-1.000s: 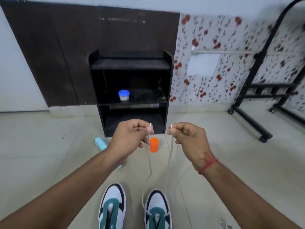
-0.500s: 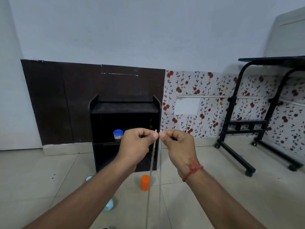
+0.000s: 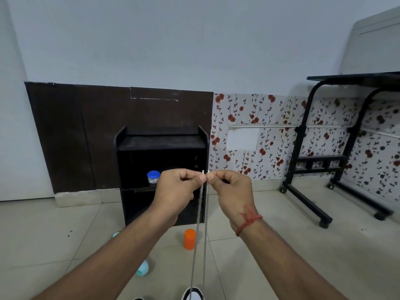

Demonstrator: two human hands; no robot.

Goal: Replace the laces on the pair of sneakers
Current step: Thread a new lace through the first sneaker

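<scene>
A pale tiled floor (image 3: 65,245) carries everything. An orange cylinder (image 3: 189,239) is stood upright near its middle, with a light-blue container (image 3: 142,269) lying beside it. A black shelf unit (image 3: 161,174) is set against the far edge, and a sneaker toe (image 3: 193,294) is seen at the near edge.

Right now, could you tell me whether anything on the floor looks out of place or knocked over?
Yes: a light blue container lies tipped on its side on the tiles beside the left forearm, while the orange container nearby stands upright. Nothing looks spilled or damaged.
</scene>
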